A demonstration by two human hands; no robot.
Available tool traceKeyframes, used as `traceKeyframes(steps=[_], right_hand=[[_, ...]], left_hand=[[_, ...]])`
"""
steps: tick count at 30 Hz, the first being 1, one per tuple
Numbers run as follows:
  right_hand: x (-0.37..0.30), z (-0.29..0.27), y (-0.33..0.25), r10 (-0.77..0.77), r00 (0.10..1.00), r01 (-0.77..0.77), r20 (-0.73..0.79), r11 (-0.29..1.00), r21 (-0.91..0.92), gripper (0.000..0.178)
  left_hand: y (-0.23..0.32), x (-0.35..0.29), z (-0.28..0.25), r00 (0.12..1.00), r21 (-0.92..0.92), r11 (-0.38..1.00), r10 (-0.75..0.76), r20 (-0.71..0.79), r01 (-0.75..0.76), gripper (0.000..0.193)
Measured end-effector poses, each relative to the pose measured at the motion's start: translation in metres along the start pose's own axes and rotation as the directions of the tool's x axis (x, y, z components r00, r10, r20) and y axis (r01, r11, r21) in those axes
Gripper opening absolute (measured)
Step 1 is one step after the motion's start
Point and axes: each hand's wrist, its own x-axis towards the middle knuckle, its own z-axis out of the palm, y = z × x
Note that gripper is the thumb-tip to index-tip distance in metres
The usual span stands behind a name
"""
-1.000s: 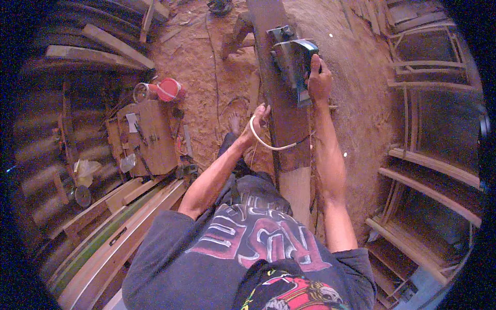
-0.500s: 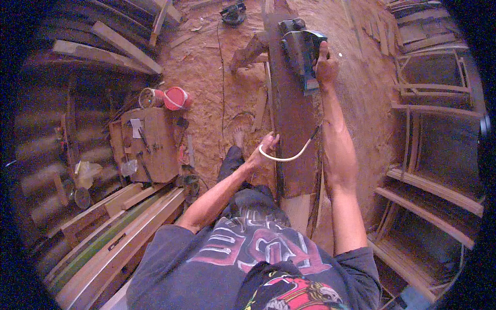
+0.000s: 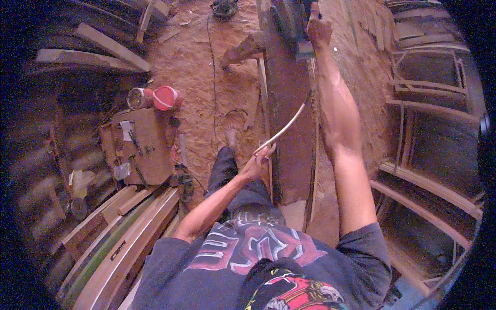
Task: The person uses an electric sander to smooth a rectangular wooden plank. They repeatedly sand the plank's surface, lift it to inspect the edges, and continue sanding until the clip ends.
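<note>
My right hand [image 3: 319, 32] is closed round the rear handle of a dark, blue-edged electric planer [image 3: 292, 25] at the top edge of the view, its front cut off. The tool rests on a long, wide brown board [image 3: 293, 160] that runs away from my body. From the tool a pale power cord [image 3: 287, 127] comes back to my left hand [image 3: 259, 162]. That hand is closed on the cord beside the board's left edge.
A wooden support [image 3: 242, 50] sticks out left of the board. Shavings cover the floor. To the left stand a red-lidded bucket [image 3: 166, 98], a wooden box [image 3: 142, 152] with tools on it and stacked planks [image 3: 129, 243]. Wooden frames [image 3: 429, 88] line the right side.
My right hand has pushed the planer farther away along the board, partly out of view. The cord has gone from a slack loop to nearly straight. My left hand stays near the board's edge.
</note>
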Motion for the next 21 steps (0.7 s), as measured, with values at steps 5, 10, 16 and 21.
traceKeyframes(steps=[5,10,16,21], right_hand=[[-0.122,-0.036,0.055,0.037,0.993,-0.047,0.11,0.995,0.091,0.065],[-0.199,-0.029,0.106,0.119,0.984,-0.136,0.136,0.983,0.121,0.063],[-0.209,0.017,0.161,0.192,0.981,-0.193,0.029,0.959,0.208,0.06],[-0.327,0.022,0.2,0.208,0.977,-0.169,-0.034,0.87,0.462,0.055]], left_hand=[[0.01,-0.004,-0.006,0.984,0.662,0.73,0.163,0.072,-0.169,0.065],[-0.053,-0.023,-0.08,0.937,0.394,0.917,0.187,-0.296,-0.059,0.056],[-0.155,-0.05,-0.2,0.859,0.507,0.847,0.135,-0.494,0.159,0.053],[-0.186,-0.085,-0.194,0.847,0.511,0.858,0.228,-0.481,0.059,0.055]])
